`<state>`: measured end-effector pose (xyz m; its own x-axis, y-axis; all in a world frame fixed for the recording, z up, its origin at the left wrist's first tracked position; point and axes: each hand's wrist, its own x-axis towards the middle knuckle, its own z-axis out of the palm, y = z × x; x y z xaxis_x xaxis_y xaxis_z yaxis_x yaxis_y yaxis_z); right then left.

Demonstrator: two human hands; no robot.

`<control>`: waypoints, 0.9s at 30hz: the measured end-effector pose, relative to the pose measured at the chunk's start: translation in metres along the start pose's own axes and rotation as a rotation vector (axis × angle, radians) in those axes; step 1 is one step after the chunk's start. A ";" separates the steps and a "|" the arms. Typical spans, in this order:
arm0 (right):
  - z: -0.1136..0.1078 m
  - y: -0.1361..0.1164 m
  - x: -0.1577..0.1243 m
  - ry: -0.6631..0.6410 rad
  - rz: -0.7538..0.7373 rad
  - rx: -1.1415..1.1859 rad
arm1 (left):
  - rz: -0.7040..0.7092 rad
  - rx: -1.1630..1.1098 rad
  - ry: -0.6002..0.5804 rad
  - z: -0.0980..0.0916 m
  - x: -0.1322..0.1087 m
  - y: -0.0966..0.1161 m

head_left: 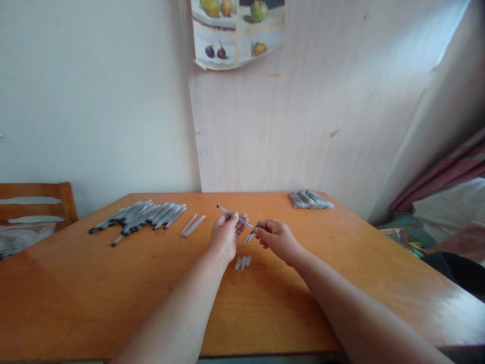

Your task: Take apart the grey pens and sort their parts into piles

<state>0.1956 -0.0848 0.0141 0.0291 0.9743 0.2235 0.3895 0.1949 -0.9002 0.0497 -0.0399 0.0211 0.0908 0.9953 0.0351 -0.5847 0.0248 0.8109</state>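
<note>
A slim clear pen [224, 209] with a dark end slants across both my hands above the table. My left hand [226, 233] is closed around its middle, thumb on top. The thumb and fingertips of my right hand [276, 238] pinch its near right end; whether they also hold a small part is hidden. Just under the hands lie a few thin pieces [249, 236], partly covered. Several short clear caps [243, 262] rest closer to me. Left of my left hand are a couple of clear tubes [194, 226].
A spread pile of clear pens with dark ends [146, 217] covers the table's left side. A neater stack of pens [310, 199] lies at the back right. The wooden table [159, 298] meets the wall behind. A chair [36, 202] stands left, a black container [456, 273] right.
</note>
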 end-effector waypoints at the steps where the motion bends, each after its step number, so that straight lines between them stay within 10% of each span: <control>1: 0.000 0.001 0.000 0.005 -0.010 -0.018 | -0.007 -0.002 0.001 -0.001 0.000 0.000; 27: -0.060 0.028 0.040 0.527 0.109 -0.051 | 0.202 0.624 0.074 -0.035 0.031 -0.021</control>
<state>0.2630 -0.0475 0.0206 0.5245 0.7974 0.2986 0.4024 0.0769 -0.9122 0.0367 -0.0061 -0.0158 -0.0408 0.9790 0.1999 -0.0056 -0.2003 0.9797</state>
